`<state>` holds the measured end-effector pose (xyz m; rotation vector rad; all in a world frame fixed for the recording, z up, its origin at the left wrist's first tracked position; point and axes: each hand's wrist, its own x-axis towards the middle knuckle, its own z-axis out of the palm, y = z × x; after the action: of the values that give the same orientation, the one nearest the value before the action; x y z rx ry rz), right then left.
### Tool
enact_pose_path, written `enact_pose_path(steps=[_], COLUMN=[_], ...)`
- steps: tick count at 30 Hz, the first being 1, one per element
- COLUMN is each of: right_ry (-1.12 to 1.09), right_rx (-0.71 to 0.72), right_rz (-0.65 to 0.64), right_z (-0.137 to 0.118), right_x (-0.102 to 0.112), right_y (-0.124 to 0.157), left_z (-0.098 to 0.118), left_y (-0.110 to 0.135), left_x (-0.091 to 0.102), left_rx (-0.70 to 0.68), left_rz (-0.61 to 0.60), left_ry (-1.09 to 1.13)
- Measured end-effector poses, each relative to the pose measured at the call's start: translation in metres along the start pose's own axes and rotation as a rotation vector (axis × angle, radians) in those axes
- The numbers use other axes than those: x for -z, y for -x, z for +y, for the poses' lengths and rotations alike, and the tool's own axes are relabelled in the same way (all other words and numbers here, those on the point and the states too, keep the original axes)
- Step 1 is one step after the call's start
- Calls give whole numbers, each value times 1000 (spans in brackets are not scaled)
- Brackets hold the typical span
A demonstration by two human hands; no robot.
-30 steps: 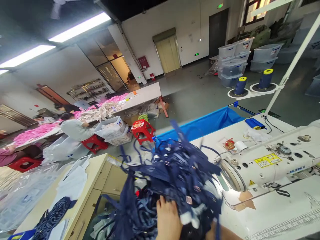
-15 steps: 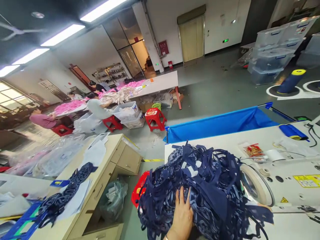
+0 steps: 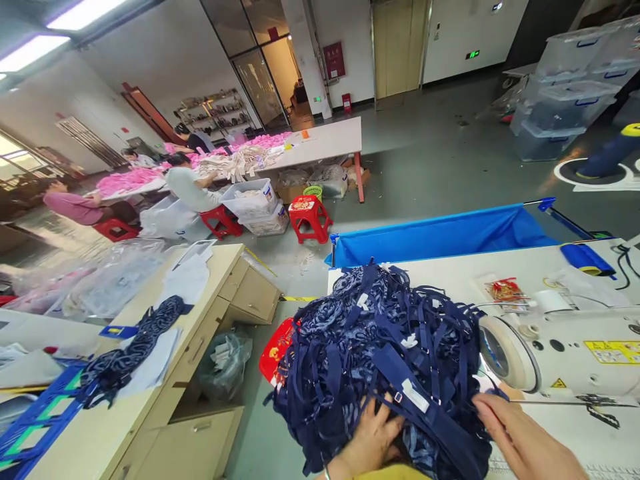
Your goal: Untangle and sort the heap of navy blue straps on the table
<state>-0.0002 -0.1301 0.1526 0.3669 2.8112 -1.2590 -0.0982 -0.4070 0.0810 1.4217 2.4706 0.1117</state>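
Heap of navy straps [image 3: 380, 333] abuts sewing machine [image 3: 575, 353]; left hand [image 3: 373, 437] clutches its near edge, right hand [image 3: 520, 440] flat, unclenched. Keep straps clear of handwheel [image 3: 505, 350].

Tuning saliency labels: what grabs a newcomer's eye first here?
A big heap of navy straps fills the white sewing table, with the left hand and right hand on its near edge. The white sewing machine sits to its right, a bright blue bin behind.
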Motion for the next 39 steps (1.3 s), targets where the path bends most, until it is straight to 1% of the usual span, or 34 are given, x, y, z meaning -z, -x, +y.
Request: enact_pose_path(steps=[2,3,4,5,6,8,9,11,13,15,16,17,19,20,21,22,23,24,25,26,27,28,29,30,31,32,34,35,36,37,39], right_ry=[25,60,98,140,197,321,362,370,303,212,167,124,40,7,-12,-25,-23,-7,25,67,120,169,214,252,287,322,385,411,432,446,460], right_rx=[195,378,494,558,577,568,564,587,595,527,453,344,37,-122,-259,-358,-418,-449,-467,-484,-503,-514,-518,-520,-525,-534,-562,-572,-574,-567,-513], right_rz=[-60,-139,-215,-263,-271,-168,-86,11,111,170,179,171,126,69,-15,-111,-214,-301,-352,-355,-326,-262,-171,-81,0,77,204,251,287,313,354], right_z=[-24,-32,-34,-29,-18,18,37,71,92,106,114,123,144,155,165,174,181,186,188,190,190,190,191,194,197,202,213,219,224,229,239], right_x=[-18,-28,-39,-50,-58,-69,-71,-71,-68,-66,-66,-65,-59,-53,-44,-34,-21,-7,9,24,39,54,66,77,85,91,93,90,86,81,72], right_y=[-17,-24,-30,-34,-36,-33,-28,-13,5,22,30,36,45,48,50,52,53,53,53,50,47,42,35,28,21,15,6,4,4,5,9], left_z=[1,1,0,-2,-4,-12,-16,-23,-26,-23,-20,-17,-10,-6,-2,2,5,8,11,13,15,15,13,11,7,3,-2,-1,3,8,23], left_y=[4,6,9,13,18,33,43,64,86,106,115,122,133,136,137,135,130,123,113,103,92,82,73,67,62,59,57,56,54,51,44], left_x=[21,32,43,52,60,68,68,61,47,32,26,21,17,18,19,21,24,26,30,34,39,45,53,63,74,85,104,111,115,115,104], left_rx=[-56,-82,-91,-68,-4,208,314,454,515,550,559,564,564,558,544,513,472,422,376,328,278,240,228,227,233,244,217,191,189,180,190], left_rz=[54,90,128,167,207,273,291,290,292,314,328,344,390,427,475,535,592,629,638,614,561,492,428,393,385,403,469,470,429,347,52], left_ry=[-2,-16,-37,-64,-94,-150,-168,-186,-200,-208,-212,-218,-239,-255,-272,-294,-316,-336,-348,-346,-329,-302,-276,-259,-247,-238,-167,-85,34,171,429])
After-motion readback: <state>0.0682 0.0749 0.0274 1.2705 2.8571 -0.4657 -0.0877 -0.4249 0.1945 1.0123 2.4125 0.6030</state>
